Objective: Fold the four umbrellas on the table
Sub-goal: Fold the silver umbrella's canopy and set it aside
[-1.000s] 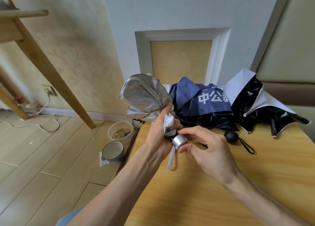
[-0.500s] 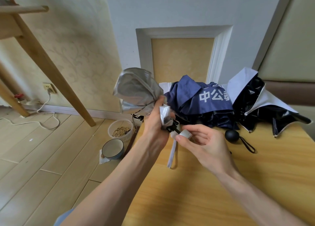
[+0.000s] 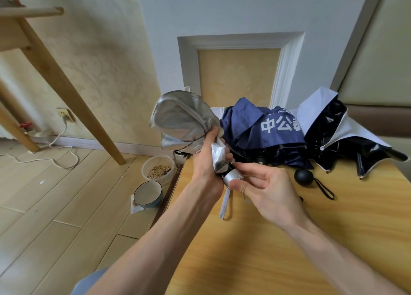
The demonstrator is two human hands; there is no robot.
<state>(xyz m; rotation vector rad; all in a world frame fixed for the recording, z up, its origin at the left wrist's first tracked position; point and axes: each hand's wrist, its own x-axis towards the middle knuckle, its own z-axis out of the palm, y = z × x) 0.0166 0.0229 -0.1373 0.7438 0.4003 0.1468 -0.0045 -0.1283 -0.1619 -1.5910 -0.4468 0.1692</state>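
One head-worn camera looks forward and down, close over the table (image 3: 244, 261).

navy umbrella (image 3: 262, 128) | white characters "中公" | third character cut off

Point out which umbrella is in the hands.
The silver umbrella: the left hand grips its canopy, the right hand its handle. The navy umbrella and black umbrella lie on the table.

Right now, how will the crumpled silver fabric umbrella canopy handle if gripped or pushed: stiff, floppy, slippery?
Probably floppy: the crumpled silver fabric umbrella canopy billows in loose folds above the left hand that bunches it. Likely slick, given its glossy sheen. The silver cylindrical handle, pinched by the right hand, looks rigid and is likely the surer grip.
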